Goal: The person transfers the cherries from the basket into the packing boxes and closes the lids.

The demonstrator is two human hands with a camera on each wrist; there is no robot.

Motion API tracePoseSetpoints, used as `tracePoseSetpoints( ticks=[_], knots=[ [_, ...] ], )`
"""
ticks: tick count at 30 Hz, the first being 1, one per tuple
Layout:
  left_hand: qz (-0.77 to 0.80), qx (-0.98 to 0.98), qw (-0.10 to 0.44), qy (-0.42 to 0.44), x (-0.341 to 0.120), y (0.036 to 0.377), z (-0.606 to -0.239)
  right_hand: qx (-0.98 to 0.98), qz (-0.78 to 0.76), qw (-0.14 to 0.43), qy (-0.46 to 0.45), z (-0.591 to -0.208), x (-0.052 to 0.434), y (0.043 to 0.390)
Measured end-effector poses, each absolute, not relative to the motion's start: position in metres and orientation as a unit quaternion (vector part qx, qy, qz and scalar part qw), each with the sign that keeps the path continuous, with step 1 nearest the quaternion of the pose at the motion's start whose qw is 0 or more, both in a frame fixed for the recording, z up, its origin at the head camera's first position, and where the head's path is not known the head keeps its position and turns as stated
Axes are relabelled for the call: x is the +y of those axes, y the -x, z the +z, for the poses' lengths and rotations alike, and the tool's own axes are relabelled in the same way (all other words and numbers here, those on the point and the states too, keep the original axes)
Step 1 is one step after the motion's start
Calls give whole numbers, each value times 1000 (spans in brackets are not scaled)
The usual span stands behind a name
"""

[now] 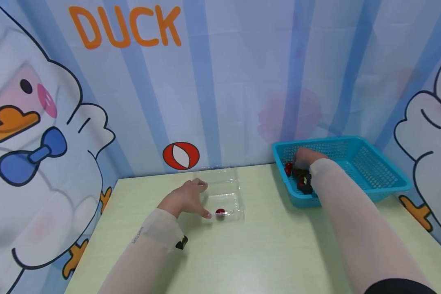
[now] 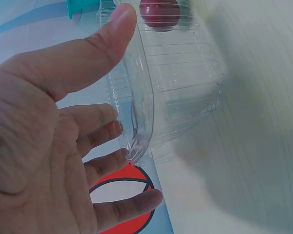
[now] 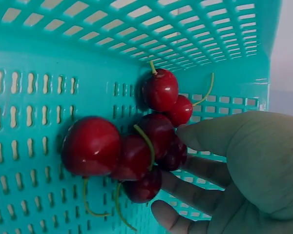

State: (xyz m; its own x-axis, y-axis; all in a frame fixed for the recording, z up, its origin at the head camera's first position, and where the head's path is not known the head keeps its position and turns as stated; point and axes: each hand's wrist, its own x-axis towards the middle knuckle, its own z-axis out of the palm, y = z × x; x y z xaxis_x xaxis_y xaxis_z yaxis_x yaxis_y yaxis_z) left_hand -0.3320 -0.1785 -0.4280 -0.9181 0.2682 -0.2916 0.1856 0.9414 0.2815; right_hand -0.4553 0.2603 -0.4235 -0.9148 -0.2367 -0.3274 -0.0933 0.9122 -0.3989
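A clear plastic box (image 1: 222, 200) with ridged walls lies on the table, a single red cherry (image 2: 159, 13) at its near end. Along the box's left side, my left hand (image 1: 185, 198) has its thumb and fingers spread, and the fingertips touch the clear rim in the left wrist view. My right hand (image 3: 244, 170) reaches into the blue plastic basket (image 1: 375, 190). There its loosely spread thumb and fingers touch a cluster of dark red cherries (image 3: 132, 156), several with green stems. Whether any cherry is pinched is hard to see; the fingers partly hide behind the fruit.
The pale wooden table (image 1: 257, 253) runs up to a striped blue backdrop (image 1: 239, 81) printed with ducks. The basket stands at the table's back right, its perforated walls rising around the cherries. A gap of table separates the basket from the box.
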Motion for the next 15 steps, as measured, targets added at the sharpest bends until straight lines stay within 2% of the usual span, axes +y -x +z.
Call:
tracePoseSetpoints(
  ticks=[6, 15],
  knots=[
    [130, 971, 167, -112, -176, 331, -427, 960, -186, 184, 103, -414, 259, 458],
    [124, 972, 167, -112, -176, 330, -424, 971, -131, 111, 167, -364, 235, 441]
  ],
)
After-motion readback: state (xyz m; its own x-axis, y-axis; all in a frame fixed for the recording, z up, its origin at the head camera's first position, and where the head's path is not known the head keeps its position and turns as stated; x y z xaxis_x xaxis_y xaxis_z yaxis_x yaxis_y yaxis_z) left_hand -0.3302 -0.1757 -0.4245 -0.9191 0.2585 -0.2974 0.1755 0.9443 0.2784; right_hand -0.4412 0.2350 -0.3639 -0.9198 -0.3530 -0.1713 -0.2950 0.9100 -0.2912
